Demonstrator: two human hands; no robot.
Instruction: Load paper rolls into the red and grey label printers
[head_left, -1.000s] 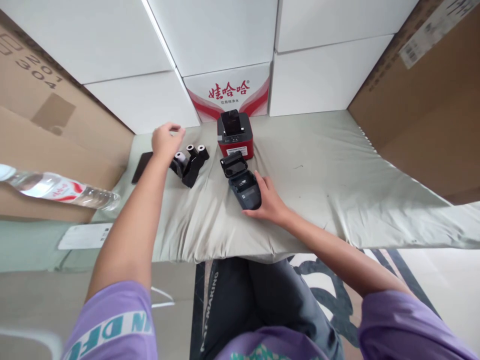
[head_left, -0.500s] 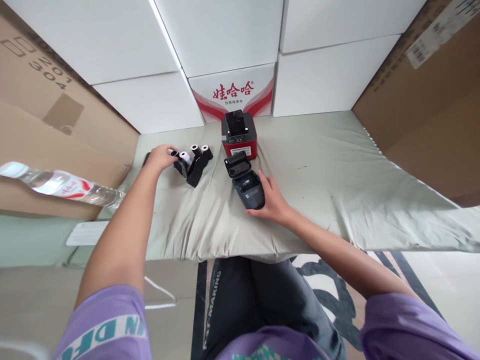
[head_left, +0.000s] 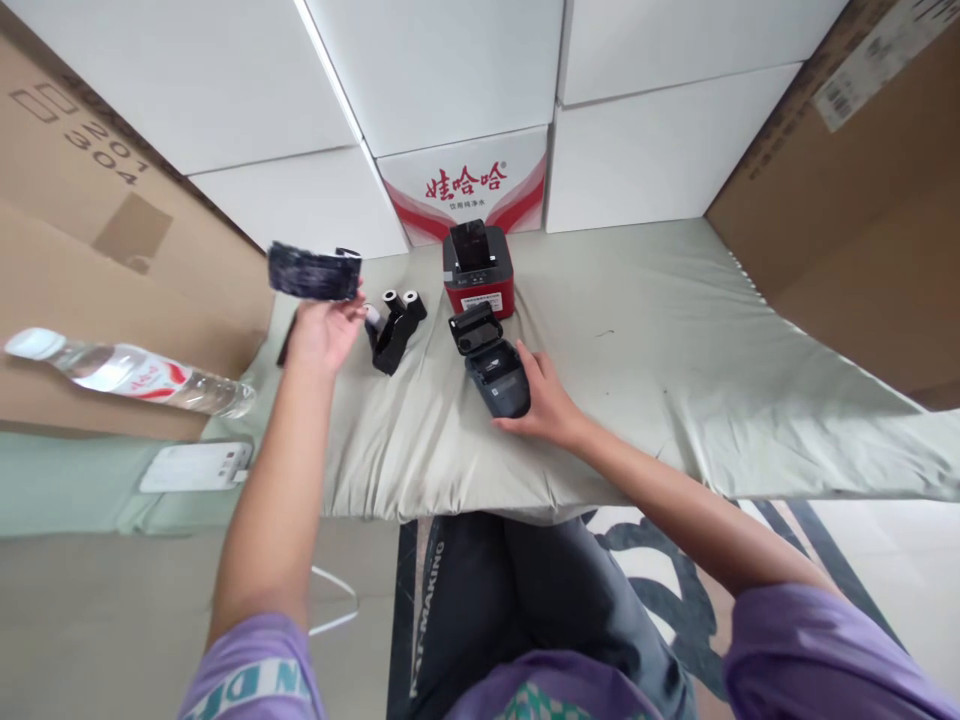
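Observation:
My left hand is raised over the left part of the table, its fingers closed on the lower edge of a black paper roll, partly unrolled and blurred. Just right of it, several small paper rolls stand together, with a dark strip bent around in front of them. My right hand grips the right side of a black portable printer resting on the table. Its lid is flipped up, leaving the inner compartment exposed.
A red and black printer stands behind the portable one, against white boxes. Cardboard boxes flank the cloth-covered table. A water bottle and a white device are at the left.
My left hand has lifted the black paper roll up from among the other rolls, and its loose strip now stretches out leftward. My right hand and the portable printer have stayed put.

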